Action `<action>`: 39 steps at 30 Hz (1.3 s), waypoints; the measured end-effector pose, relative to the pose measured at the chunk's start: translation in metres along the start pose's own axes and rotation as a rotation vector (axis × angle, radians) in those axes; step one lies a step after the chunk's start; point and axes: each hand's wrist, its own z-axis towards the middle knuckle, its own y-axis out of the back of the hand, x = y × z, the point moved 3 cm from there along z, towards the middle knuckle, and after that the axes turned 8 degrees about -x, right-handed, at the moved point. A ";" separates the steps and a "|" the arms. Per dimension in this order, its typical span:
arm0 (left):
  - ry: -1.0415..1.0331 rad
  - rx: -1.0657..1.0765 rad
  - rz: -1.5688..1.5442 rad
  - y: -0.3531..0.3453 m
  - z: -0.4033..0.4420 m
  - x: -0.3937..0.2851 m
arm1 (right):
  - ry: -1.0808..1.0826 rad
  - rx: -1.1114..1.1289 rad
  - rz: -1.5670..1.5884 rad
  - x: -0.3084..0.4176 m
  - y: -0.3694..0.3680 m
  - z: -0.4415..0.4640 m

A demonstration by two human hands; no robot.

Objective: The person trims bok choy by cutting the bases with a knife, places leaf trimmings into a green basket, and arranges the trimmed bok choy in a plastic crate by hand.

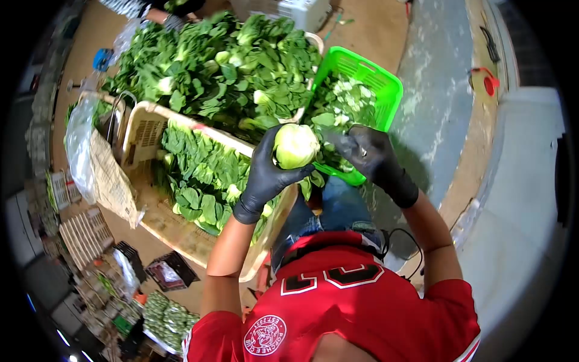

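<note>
My left hand, in a black glove, is wrapped round a head of bok choy with its pale base turned up toward me. Green leaves stick out below that grip. To the right, my gloved right hand is curled closed a short way from the base. A blurred greyish shape points from its fingers toward the bok choy, too smeared to name. Beneath both hands stands a bright green basket with leaves and pale cut pieces in it. A beige crate holding more bok choy is left of my left hand.
A large heap of bok choy fills another container at the back. Another person's gloved hand shows at the top left. A sack and clear plastic hang at the crate's left end. Red-handled tape lies on the right ledge.
</note>
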 end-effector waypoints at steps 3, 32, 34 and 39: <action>-0.052 0.043 0.098 -0.028 0.000 0.005 | 0.057 0.129 -0.080 0.008 0.024 -0.008; -0.031 0.715 0.210 -0.117 0.041 0.018 | -0.534 0.304 0.612 -0.094 0.053 -0.068; 0.380 0.766 -0.080 -0.117 0.051 0.043 | -0.618 0.393 0.750 -0.096 0.055 -0.072; -0.334 0.253 0.394 -0.119 0.057 0.045 | -0.875 0.207 0.567 -0.075 0.059 -0.062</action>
